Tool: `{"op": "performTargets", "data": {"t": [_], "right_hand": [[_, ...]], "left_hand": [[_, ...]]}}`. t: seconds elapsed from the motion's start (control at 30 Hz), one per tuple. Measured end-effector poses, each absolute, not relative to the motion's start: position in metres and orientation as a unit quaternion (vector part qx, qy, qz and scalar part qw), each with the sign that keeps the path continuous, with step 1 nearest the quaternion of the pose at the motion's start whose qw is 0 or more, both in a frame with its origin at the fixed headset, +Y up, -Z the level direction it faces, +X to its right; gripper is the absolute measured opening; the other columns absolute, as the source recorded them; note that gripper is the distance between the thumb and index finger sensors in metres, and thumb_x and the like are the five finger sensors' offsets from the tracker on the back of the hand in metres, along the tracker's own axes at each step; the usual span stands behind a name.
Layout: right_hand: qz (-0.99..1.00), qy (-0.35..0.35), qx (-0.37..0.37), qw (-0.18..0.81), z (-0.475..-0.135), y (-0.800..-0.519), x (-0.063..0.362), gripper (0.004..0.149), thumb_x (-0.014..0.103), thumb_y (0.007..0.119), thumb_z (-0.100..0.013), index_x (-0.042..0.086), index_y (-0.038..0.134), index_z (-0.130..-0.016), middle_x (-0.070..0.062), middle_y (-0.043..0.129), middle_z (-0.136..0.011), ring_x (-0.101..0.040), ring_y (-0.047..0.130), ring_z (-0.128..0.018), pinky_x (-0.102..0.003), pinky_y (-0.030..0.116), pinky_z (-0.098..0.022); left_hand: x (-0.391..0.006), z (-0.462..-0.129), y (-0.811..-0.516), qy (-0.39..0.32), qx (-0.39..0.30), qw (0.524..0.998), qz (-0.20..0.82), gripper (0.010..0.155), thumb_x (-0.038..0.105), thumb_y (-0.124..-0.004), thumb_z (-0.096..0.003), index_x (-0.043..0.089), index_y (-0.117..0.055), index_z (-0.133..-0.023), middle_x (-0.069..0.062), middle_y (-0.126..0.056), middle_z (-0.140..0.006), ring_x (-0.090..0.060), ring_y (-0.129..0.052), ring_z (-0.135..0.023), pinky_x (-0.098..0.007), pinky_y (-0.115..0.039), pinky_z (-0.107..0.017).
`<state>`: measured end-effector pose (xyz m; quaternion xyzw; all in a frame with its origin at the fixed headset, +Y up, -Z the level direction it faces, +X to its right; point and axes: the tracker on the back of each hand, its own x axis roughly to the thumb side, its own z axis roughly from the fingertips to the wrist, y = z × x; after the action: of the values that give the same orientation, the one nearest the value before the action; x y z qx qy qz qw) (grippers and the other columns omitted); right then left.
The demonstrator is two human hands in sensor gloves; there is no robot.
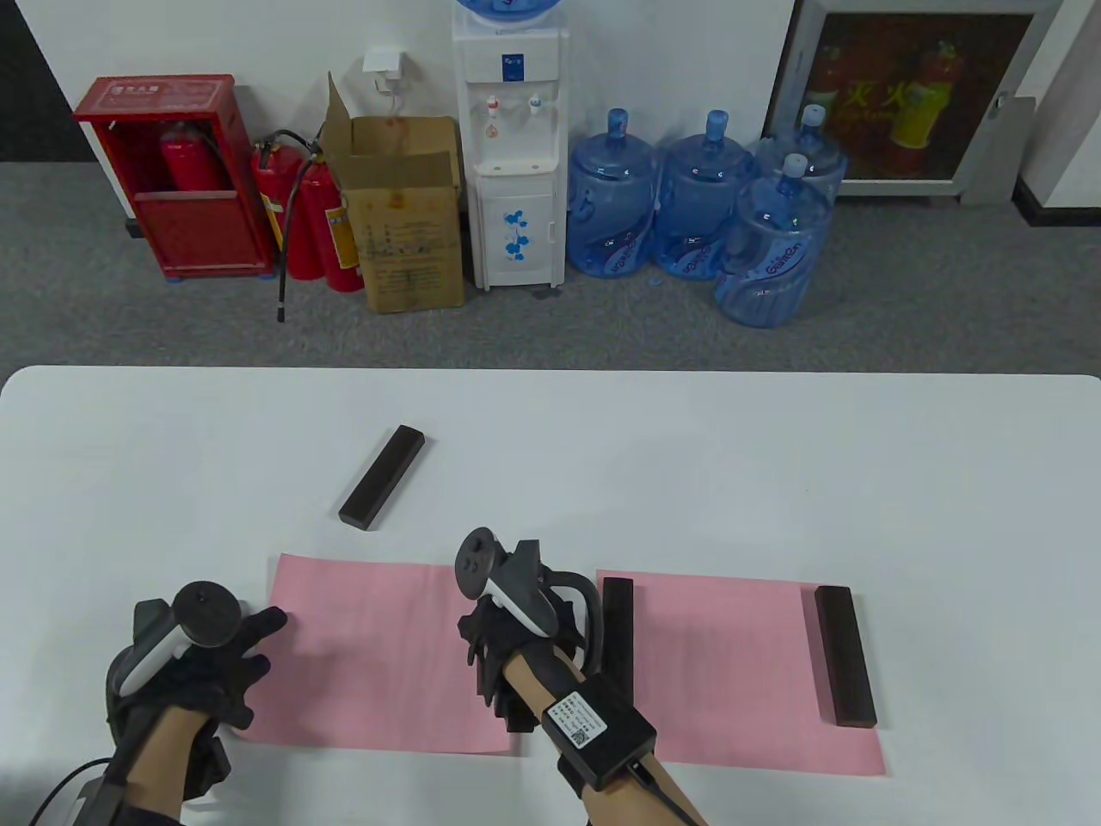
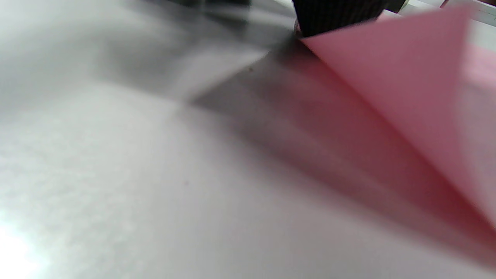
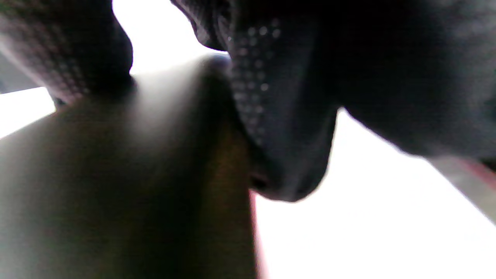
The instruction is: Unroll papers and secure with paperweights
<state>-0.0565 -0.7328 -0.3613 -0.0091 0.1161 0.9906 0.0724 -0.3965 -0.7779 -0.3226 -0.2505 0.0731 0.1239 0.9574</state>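
Table view: two pink sheets lie flat side by side on the white table (image 1: 774, 447), toward its 6 o'clock edge. The left sheet (image 1: 378, 654) carries no weight that can be seen. The left hand (image 1: 202, 658) rests on the sheet's 9 o'clock edge, fingers (image 1: 267, 624) spread and pointing toward 2 o'clock, pressing the paper down; it grips nothing. Left wrist view: a gloved fingertip (image 2: 333, 15) sits on the table at the sheet's edge, and a corner of the pink paper (image 2: 407, 89) is lifted off the surface there, with shadow beneath it. The right hand (image 1: 516, 645) sits at the left sheet's 3 o'clock edge, palm down, tracker on top. Right wrist view: gloved fingers (image 3: 286, 116) bear on a dark bar (image 3: 128, 174) that fills the lower left of the frame; whether they grip it or only press on it cannot be told, since the picture is close and blurred. The right sheet (image 1: 731, 671) is held by two dark weights: one (image 1: 618, 632) along its 9 o'clock edge, just beside the right hand, and one (image 1: 845, 656) near its 3 o'clock edge. A spare weight (image 1: 382, 488) lies on bare table at 12 o'clock of the left sheet, tilted toward 1 o'clock, apart from both hands.
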Motion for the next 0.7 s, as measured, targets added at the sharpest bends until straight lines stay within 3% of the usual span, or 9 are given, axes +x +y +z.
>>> {"op": "performTargets", "data": {"t": [0.2,0.37,0.47,0.53,0.7], "right_hand": [[0.992,0.119,-0.019,0.028,-0.359,-0.756,-0.065,0.085,0.051,0.091,-0.034,0.006,0.059,-0.100,-0.021,0.093,-0.064,-0.019,0.112,-0.021,-0.032,0.100,-0.009],[0.993,0.117,-0.017,-0.004,-0.358,-0.757,-0.070,0.087,0.052,0.092,-0.034,0.003,0.060,-0.097,-0.021,0.094,-0.062,-0.019,0.113,-0.020,-0.031,0.101,-0.009],[0.990,0.137,-0.018,-0.002,-0.358,-0.755,-0.067,0.087,0.055,0.086,-0.034,0.002,0.060,-0.098,-0.019,0.094,-0.065,-0.018,0.114,-0.023,-0.034,0.100,-0.012],[0.988,0.154,-0.023,0.020,-0.358,-0.741,-0.058,0.089,0.059,0.081,-0.035,0.002,0.059,-0.100,-0.022,0.091,-0.072,-0.024,0.113,-0.030,-0.039,0.099,-0.017],[0.994,0.105,-0.021,0.038,-0.363,-0.682,-0.008,0.084,0.058,0.077,-0.037,0.013,0.057,-0.104,-0.017,0.084,-0.084,-0.031,0.107,-0.050,-0.048,0.090,-0.035]], "left_hand": [[-0.397,-0.322,-0.778,0.073,-0.251,0.957,0.124,0.059,0.042,-0.072,-0.0531,0.057,-0.046,-0.104,-0.009,-0.019,-0.124,-0.044,-0.017,-0.113,-0.065,-0.027,-0.081],[-0.397,-0.322,-0.778,0.073,-0.252,0.957,0.124,0.059,0.042,-0.072,-0.0532,0.057,-0.046,-0.104,-0.009,-0.019,-0.124,-0.045,-0.017,-0.113,-0.065,-0.027,-0.081],[-0.397,-0.322,-0.778,0.073,-0.252,0.957,0.123,0.059,0.042,-0.072,-0.0532,0.057,-0.046,-0.104,-0.009,-0.019,-0.124,-0.044,-0.017,-0.113,-0.065,-0.027,-0.081],[-0.397,-0.322,-0.778,0.072,-0.252,0.957,0.123,0.059,0.042,-0.072,-0.0532,0.057,-0.046,-0.104,-0.009,-0.019,-0.124,-0.044,-0.017,-0.113,-0.065,-0.027,-0.081],[-0.397,-0.323,-0.778,0.072,-0.252,0.957,0.124,0.059,0.042,-0.072,-0.0532,0.057,-0.046,-0.104,-0.009,-0.018,-0.124,-0.044,-0.017,-0.113,-0.065,-0.027,-0.081]]}}
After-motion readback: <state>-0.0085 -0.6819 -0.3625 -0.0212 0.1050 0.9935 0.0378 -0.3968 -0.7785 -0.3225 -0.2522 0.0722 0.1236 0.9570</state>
